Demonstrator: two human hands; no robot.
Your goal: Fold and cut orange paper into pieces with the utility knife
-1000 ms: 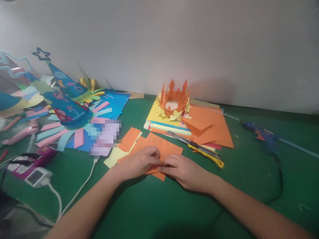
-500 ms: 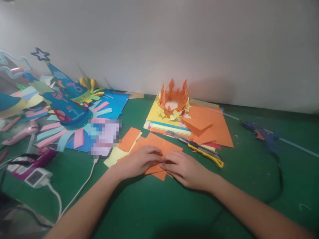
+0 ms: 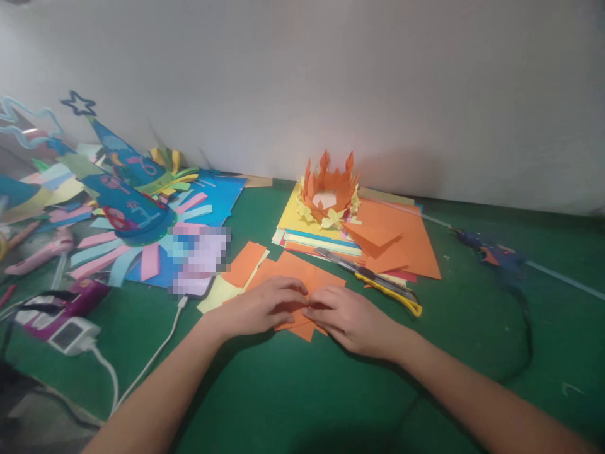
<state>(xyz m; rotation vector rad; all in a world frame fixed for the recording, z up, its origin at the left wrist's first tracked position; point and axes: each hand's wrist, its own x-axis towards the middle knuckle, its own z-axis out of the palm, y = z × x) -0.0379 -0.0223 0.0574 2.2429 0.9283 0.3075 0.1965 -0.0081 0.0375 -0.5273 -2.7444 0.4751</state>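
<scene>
A folded orange paper piece [image 3: 302, 325] lies on the green table [image 3: 293, 391] in front of me. My left hand [image 3: 258, 309] and my right hand [image 3: 352, 318] meet over it, fingertips pinched together on its fold and pressing it down. More orange paper sheets [image 3: 293, 271] lie just behind my hands. Beyond them an orange paper crown [image 3: 328, 189] with yellow trim stands on a stack of coloured paper [image 3: 312, 236].
A yellow utility knife [image 3: 378, 284] lies right of my hands. A blue glue gun [image 3: 494, 255] with a dark cord rests far right. At left are blue paper cone hats [image 3: 127, 195], coloured strips, a pink tool [image 3: 42, 252], a power strip [image 3: 61, 321] and a white cable [image 3: 155, 359].
My hands have shifted slightly away from me over the orange piece, the fingertips still pinched together on it. Nothing else has moved.
</scene>
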